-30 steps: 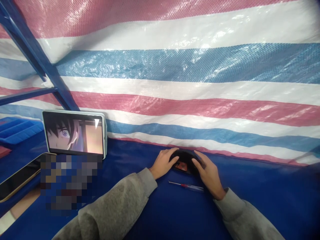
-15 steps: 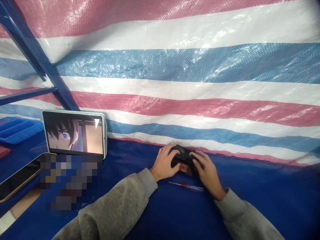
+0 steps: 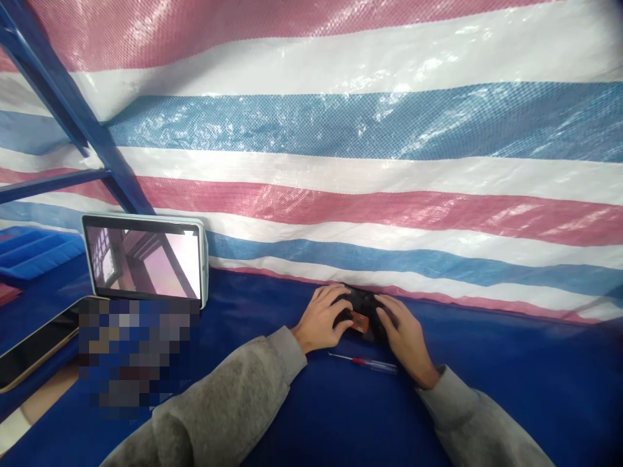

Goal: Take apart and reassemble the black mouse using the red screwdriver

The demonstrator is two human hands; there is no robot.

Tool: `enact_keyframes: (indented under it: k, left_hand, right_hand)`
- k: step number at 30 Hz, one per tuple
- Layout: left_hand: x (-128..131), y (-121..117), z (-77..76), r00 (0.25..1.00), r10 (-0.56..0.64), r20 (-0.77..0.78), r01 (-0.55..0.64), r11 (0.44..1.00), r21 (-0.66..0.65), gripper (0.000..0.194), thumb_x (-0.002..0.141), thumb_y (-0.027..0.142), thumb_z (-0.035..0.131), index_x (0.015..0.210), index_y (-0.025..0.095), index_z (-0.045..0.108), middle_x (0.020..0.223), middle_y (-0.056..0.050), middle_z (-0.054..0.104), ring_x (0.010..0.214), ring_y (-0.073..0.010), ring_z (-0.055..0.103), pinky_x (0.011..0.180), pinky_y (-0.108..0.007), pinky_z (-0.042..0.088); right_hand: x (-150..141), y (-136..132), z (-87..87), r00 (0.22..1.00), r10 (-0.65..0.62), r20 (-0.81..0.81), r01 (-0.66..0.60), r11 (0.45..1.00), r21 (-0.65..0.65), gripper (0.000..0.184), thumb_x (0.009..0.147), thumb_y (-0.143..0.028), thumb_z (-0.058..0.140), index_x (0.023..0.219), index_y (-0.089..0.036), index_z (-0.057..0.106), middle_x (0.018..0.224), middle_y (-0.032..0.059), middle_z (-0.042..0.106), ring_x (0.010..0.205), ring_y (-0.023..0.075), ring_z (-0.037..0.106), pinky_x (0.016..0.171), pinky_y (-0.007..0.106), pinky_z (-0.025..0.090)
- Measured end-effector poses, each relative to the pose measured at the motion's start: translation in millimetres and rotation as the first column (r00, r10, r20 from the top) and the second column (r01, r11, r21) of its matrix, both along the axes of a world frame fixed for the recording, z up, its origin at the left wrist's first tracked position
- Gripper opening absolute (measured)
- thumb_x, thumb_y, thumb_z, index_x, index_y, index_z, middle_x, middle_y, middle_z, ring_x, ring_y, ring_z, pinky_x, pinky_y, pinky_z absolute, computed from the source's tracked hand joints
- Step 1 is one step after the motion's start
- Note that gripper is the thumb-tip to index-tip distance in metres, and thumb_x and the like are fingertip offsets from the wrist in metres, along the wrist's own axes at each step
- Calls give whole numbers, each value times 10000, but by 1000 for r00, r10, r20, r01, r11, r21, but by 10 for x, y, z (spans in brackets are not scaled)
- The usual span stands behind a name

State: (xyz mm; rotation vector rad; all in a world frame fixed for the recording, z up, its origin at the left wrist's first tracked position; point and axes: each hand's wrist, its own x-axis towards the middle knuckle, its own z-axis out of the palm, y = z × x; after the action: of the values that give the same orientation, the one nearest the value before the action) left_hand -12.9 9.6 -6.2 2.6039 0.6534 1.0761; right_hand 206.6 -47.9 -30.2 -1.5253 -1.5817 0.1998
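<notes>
A small black device [image 3: 363,305] with an orange-red part showing on it sits between both hands near the back edge of the blue table cover [image 3: 511,376]. My left hand [image 3: 324,318] grips its left side with curled fingers. My right hand [image 3: 403,337] wraps round its right side. Just in front of the hands a thin screwdriver [image 3: 363,362] with a clear and red handle lies flat on the cover. Grey sleeves cover both forearms.
A tablet [image 3: 146,259] playing a video stands propped at the left. A phone [image 3: 34,347] lies at the far left edge. Blue bins [image 3: 29,250] sit behind it. A striped tarpaulin [image 3: 341,130] hangs behind, with a blue metal frame [image 3: 73,110] at the upper left.
Both hands have turned the black device, so its orange-red part now faces up between the fingers. The picture on the tablet has changed. The screwdriver has not moved.
</notes>
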Motion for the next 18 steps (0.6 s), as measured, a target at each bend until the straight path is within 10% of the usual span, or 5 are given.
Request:
enact_keyframes:
  k: [18]
  left_hand:
    - [109,-10,17,991,69,116,-73,997,36,251,1000,366,507,1163,186,570,1113,-72,695,1031,-204,642,924,-364,449]
  right_hand:
    - [-211,-164,154,990,63,126,-89,972,217,396,903,-301,594,1290,-216,579,1241,115,613,1166,255,569,995,448,483]
